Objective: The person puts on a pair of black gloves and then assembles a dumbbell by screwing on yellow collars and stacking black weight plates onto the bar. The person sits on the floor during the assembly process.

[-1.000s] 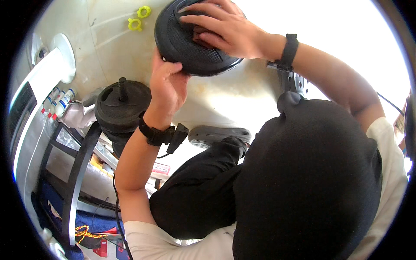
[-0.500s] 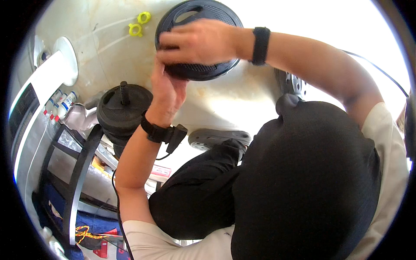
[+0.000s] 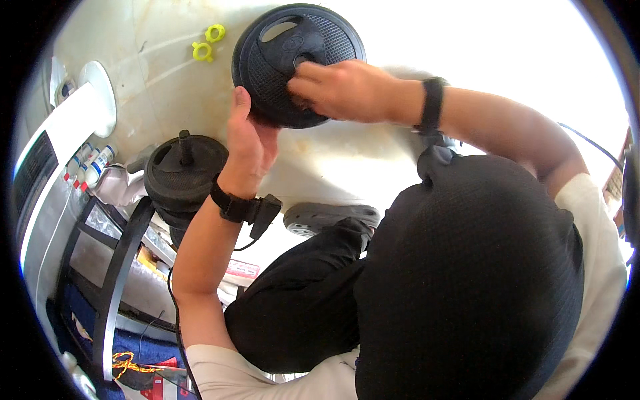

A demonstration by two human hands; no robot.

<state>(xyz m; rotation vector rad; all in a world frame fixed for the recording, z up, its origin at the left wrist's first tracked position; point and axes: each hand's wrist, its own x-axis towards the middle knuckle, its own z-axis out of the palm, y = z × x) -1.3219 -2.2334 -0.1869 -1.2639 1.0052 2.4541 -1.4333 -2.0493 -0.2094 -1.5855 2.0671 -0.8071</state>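
A round black weight plate point(image 3: 333, 40) with a textured face and an oval grip slot is at the top middle. My left hand point(image 3: 251, 137) supports its lower left edge, thumb up along the rim and the other fingers hidden beneath. My right hand point(image 3: 337, 90) reaches over the face with its fingers bent together at the centre hole. What those fingertips hold, if anything, is hidden. Two yellow ring-shaped collars, an upper collar point(image 3: 215, 33) and a lower collar point(image 3: 202, 52), lie on the floor left of the plate.
A loaded dumbbell point(image 3: 177, 177) stands upright on its end left of my left forearm. Beyond it are a white appliance point(image 3: 57, 143), several white bottles point(image 3: 100, 163) and a dark-framed rack point(image 3: 123, 267) holding cloth and cord. My shoe point(image 3: 327, 217) rests on the pale floor.
My right hand has drawn back from the plate's left rim to its centre, uncovering the slot. My left hand stays at the lower left edge.
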